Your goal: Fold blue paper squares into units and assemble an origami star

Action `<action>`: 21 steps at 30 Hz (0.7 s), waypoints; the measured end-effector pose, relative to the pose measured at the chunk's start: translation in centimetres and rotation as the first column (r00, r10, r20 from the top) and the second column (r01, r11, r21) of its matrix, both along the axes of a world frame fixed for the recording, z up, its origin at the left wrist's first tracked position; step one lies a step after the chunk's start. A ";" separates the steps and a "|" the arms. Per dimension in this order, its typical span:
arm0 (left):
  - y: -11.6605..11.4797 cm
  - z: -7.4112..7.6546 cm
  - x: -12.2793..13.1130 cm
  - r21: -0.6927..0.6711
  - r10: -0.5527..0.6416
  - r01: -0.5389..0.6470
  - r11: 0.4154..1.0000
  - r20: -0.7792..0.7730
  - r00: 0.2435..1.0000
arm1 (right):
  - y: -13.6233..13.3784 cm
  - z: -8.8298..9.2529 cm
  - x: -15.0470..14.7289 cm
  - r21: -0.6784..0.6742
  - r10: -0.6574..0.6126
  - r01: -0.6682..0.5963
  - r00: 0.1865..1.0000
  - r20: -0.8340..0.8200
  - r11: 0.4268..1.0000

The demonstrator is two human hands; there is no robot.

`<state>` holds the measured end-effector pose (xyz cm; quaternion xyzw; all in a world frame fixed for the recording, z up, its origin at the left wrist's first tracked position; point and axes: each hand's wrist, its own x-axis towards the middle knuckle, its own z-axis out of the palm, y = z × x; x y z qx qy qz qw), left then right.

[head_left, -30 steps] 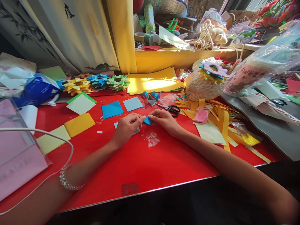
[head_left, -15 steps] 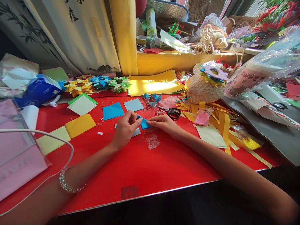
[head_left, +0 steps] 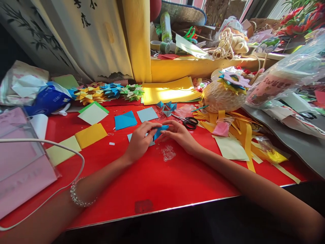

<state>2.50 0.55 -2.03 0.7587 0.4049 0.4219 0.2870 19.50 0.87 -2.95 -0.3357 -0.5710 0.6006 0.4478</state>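
A small folded piece of blue paper is held just above the red table between both hands. My left hand grips its left side, fingers curled over the top edge. From the right, my right hand pinches the other side between thumb and fingers. Partly hidden under my left hand lies a pale blue paper square. Beyond the hands are a stack of bright blue squares, another pale blue sheet and a blue folded-paper piece. Black-handled scissors rest near my right hand.
Yellow sheets and pale green-white squares lie to the left, beside a white cable. Yellow paper strips and a pale sheet are at right. Folded paper stars line the back. The table's front edge runs nearby.
The blue paper has been lifted and tilted up from lying flatter. My left fingers have moved over its top edge. The whole view has shifted slightly.
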 end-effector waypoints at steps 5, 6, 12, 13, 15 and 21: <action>0.2 -0.1 0.0 -0.072 0.058 -0.056 0.996 0.018 0.998 | 0.1 -0.1 0.1 0.101 -0.085 0.088 0.996 -0.034 0.991; 0.2 -0.2 0.1 -0.087 0.073 -0.070 0.994 0.027 0.997 | 0.1 -0.1 0.1 0.102 -0.100 0.105 0.994 -0.048 0.989; 0.5 -0.7 0.2 -0.182 0.071 -0.042 0.982 0.155 0.985 | 0.6 -0.4 0.2 0.129 -0.102 0.109 0.993 -0.059 0.986; 0.6 -0.7 0.2 -0.187 0.075 -0.040 0.981 0.184 0.980 | 0.7 -0.4 0.3 0.151 -0.089 0.093 0.996 -0.029 0.984; 0.7 -0.8 0.1 -0.204 0.085 -0.037 0.978 0.230 0.969 | 0.9 -0.4 0.7 0.224 -0.088 0.069 0.993 0.079 0.972; 0.9 -0.5 -0.1 -0.282 0.099 -0.002 0.959 0.328 0.939 | 1.0 -0.1 1.4 0.530 -0.303 0.011 0.830 0.468 0.848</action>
